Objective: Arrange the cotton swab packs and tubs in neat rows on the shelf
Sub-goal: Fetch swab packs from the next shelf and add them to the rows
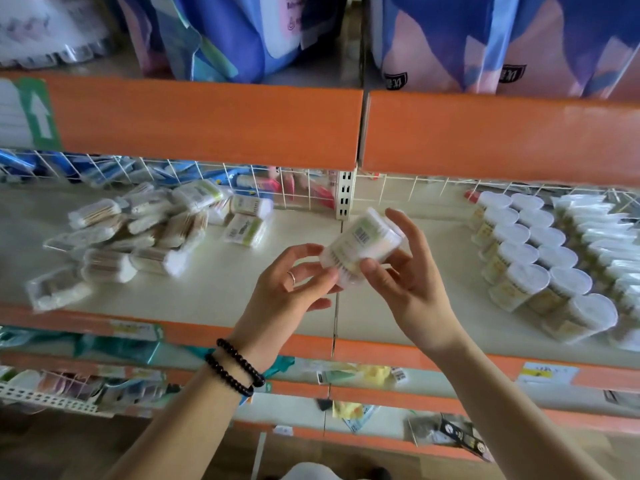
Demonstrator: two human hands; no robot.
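Here, both hands hold one clear cotton swab pack (360, 245) in the air above the middle of the shelf (221, 289), just in front of the seam between its two boards. The left hand (294, 289) curls its fingers (308, 252) round the pack's near end from about eight o'clock, a ring on one finger and two dark bead bracelets (235, 368) on the wrist. The right hand (408, 271) grips the pack from four o'clock, thumb at the near edge and fingers reaching over the far side. At nine o'clock from the hands a loose heap of swab packs (145, 233) lies jumbled on the shelf. At three o'clock round tubs (530, 258) with white lids stand in neat rows, with a further row of clear packs (602, 233) just beside them.
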